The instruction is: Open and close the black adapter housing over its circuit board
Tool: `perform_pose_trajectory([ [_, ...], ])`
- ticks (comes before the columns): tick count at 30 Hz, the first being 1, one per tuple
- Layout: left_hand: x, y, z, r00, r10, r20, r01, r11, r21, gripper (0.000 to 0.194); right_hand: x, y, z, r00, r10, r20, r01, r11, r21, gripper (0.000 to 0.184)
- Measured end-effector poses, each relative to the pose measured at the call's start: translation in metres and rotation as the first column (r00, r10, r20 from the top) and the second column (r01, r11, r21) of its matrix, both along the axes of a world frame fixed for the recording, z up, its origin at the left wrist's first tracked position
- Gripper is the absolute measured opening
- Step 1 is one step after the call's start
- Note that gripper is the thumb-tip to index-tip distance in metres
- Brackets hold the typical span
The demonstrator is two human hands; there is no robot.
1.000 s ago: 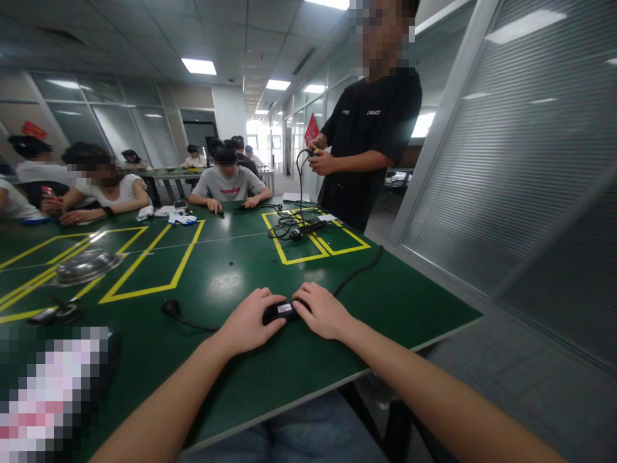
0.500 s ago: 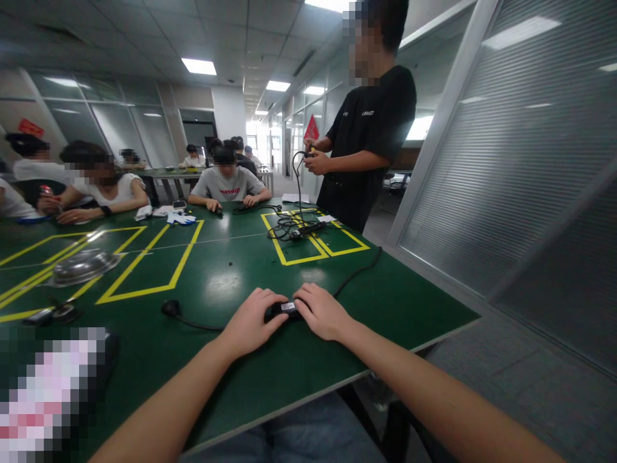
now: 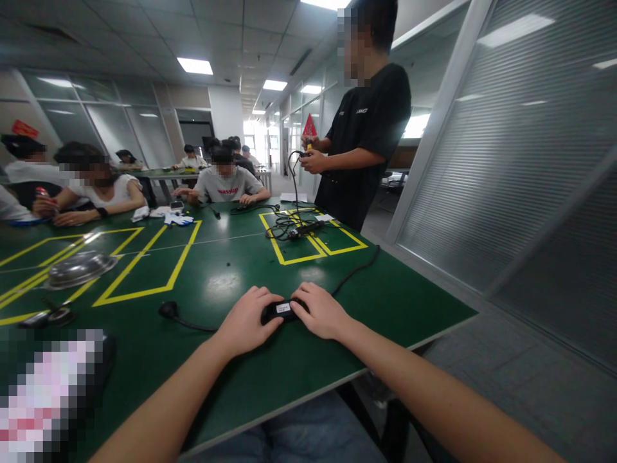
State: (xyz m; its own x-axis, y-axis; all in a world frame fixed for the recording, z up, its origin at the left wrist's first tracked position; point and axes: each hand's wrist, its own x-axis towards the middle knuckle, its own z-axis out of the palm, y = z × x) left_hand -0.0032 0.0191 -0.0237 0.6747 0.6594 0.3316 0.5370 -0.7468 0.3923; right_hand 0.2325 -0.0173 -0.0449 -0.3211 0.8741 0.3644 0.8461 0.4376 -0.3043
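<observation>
A small black box with a white label [image 3: 282, 308], set in a black power cord, lies flat on the green table [image 3: 270, 386]. Round its left end my left hand [image 3: 249, 323] is closed, thumb along the near side. From the other end my right hand [image 3: 319, 312] grips it, its fingers covering that part. To the left the cord leads to a black plug [image 3: 168, 310] lying on the table. Another stretch of cord [image 3: 355, 272] runs off behind my right hand toward the table's right edge. The box's underside is hidden.
Yellow tape outlines [image 3: 274, 247] mark the table, with a heap of black cables [image 3: 294, 226] on one. A shiny metal dish [image 3: 81, 269] lies at left. A standing person in black [image 3: 369, 135] holds a cable. Across the table sits a person in a grey shirt [image 3: 226, 185].
My hands stay on the box, and its label shows slightly more to the left. Across the table, the seated person's hand has lifted off a black object and moved leftward.
</observation>
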Motion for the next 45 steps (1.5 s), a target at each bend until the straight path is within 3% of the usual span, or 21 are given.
perform_pose_trajectory([
  [5, 0.002, -0.002, -0.001, 0.999, -0.034, 0.012, 0.034, 0.999, -0.013, 0.028, 0.0, 0.0, -0.001, 1.0, -0.006, -0.001, 0.006, 1.0, 0.002, 0.021],
  [19, 0.002, 0.0, 0.002, 1.0, 0.015, -0.024, -0.016, 1.0, -0.022, 0.026, 0.003, 0.001, -0.002, 1.0, 0.009, 0.014, -0.009, 1.0, 0.006, 0.022],
  [30, 0.003, 0.005, -0.009, 0.999, -0.015, 0.051, 0.017, 0.999, -0.044, 0.025, 0.005, 0.002, -0.002, 0.999, 0.035, -0.029, -0.035, 0.999, -0.001, 0.026],
  [45, 0.002, 0.002, -0.002, 0.999, -0.023, 0.026, 0.023, 0.999, -0.038, 0.023, 0.015, 0.018, -0.011, 0.943, -0.016, -0.331, -0.011, 0.997, -0.08, 0.039],
])
